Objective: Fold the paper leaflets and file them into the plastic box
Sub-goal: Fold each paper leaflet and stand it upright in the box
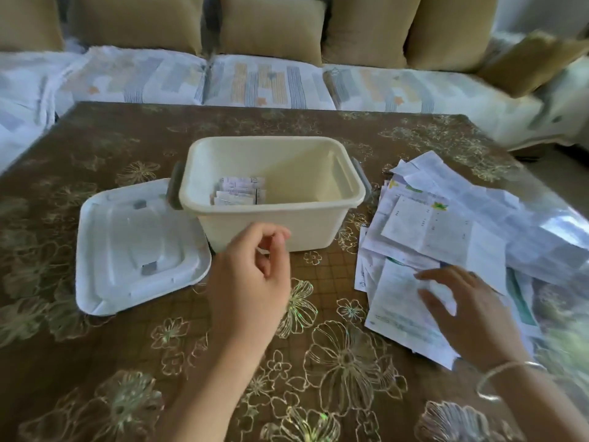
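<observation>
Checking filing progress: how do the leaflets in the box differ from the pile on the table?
The leaflets in the box are folded small and packed together; the pile lies spread open, loose and overlapping. The leaflets in the box are few; the pile is much larger, with the right hand resting on it. Both are white printed paper.
</observation>
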A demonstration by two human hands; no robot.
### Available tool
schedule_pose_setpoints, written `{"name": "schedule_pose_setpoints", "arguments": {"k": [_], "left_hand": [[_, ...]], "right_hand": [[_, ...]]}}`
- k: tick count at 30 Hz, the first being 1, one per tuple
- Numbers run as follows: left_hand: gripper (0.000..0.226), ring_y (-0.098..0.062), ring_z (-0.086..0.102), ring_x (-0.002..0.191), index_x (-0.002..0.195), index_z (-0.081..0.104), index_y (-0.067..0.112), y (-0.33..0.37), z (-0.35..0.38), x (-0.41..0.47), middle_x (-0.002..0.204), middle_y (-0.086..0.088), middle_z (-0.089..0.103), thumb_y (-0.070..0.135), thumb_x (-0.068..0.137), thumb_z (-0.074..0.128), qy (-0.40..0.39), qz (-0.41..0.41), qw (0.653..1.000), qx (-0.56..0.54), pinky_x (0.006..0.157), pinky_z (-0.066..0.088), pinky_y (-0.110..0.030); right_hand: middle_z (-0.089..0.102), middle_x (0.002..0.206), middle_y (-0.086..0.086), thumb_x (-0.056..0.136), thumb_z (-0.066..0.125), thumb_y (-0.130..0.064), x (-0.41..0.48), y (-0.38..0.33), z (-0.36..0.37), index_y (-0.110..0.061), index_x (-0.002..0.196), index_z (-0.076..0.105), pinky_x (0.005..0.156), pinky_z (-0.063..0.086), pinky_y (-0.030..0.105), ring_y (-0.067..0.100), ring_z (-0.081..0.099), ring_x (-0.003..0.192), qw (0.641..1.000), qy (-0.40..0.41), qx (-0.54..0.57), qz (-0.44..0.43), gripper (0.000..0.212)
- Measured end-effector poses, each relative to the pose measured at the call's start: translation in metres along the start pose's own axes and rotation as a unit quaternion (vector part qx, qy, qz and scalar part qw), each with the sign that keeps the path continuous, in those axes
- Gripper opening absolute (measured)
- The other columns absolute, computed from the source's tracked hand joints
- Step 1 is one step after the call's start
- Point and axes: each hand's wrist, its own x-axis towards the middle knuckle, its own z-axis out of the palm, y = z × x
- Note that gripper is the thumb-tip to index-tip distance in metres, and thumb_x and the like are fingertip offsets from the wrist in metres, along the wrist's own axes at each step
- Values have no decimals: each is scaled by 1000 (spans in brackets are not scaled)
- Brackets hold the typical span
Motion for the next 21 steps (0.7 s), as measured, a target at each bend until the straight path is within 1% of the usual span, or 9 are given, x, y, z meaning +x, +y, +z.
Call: {"name": "schedule_pose_setpoints", "arguments": {"k": [2, 3, 5, 6, 9, 14, 16, 18, 21], "left_hand": [[11, -10, 54, 49, 92, 66, 29, 3, 14, -26, 63, 14, 60, 23, 95, 58, -68, -8, 997, 18, 41, 41, -26], [11, -9, 55, 50, 92, 67, 31, 6, 19, -38, 65, 16, 61, 23, 94, 59, -103, -13, 994, 30, 42, 40, -22], [11, -5, 59, 56, 96, 67, 32, 11, 29, -57, 74, 21, 64, 24, 93, 60, -159, -32, 986, 46, 45, 45, -18], [11, -4, 60, 59, 98, 67, 32, 14, 32, -65, 76, 22, 64, 24, 93, 60, -180, -43, 982, 49, 47, 48, -19], [15, 2, 60, 64, 108, 62, 34, 19, 36, -80, 85, 24, 63, 29, 95, 57, -224, -85, 967, 86, 54, 52, -17], [37, 0, 60, 68, 123, 51, 32, 16, 26, -86, 95, 21, 66, 39, 89, 65, -221, -168, 957, 83, 58, 52, -24], [48, 2, 60, 75, 126, 51, 27, 11, 21, -84, 89, 16, 69, 36, 85, 72, -209, -227, 950, 43, 65, 48, -20], [47, 2, 62, 79, 123, 58, 24, 7, 15, -82, 83, 13, 71, 30, 81, 77, -204, -259, 944, 16, 70, 46, -21], [16, 1, 63, 69, 97, 74, 23, 6, 6, -80, 74, 13, 70, 23, 81, 77, -217, -246, 944, -15, 60, 45, -10]], "right_hand": [[56, 132, -8, 87, 37, -67, -14, 21, 3, -35, 118, 59, 99, 44, 43, 22, 52, 124, 993, -96, -51, -38, 50], [44, 144, -11, 81, 23, -80, -21, 27, 7, -34, 131, 52, 110, 34, 45, 17, 38, 137, 988, -135, -60, -48, 73], [19, 153, -17, 71, 10, -90, -34, 22, 9, -37, 143, 31, 119, 9, 43, 9, 10, 146, 976, -179, -108, -66, 92], [18, 153, -17, 71, 11, -91, -43, 20, 11, -37, 144, 29, 118, 4, 43, 9, 5, 146, 975, -166, -125, -82, 93], [21, 154, -15, 73, 18, -91, -63, 4, 18, -36, 145, 29, 115, 1, 45, 12, 5, 146, 970, -180, -113, -118, 91], [-2, 154, -25, 71, 15, -90, -77, -15, 34, -43, 148, 14, 118, -11, 36, -5, -13, 141, 965, -183, -35, -186, 90], [8, 153, -26, 75, 17, -86, -76, -22, 38, -42, 146, 21, 120, -5, 34, -8, -6, 142, 966, -170, 21, -196, 84], [21, 150, -24, 79, 24, -80, -75, -27, 41, -38, 144, 29, 121, 5, 33, -8, 7, 141, 965, -161, 95, -184, 78], [39, 144, -15, 80, 48, -61, -71, -33, 42, -33, 140, 37, 113, 31, 35, 2, 34, 132, 973, -96, 174, -119, 67]]}}
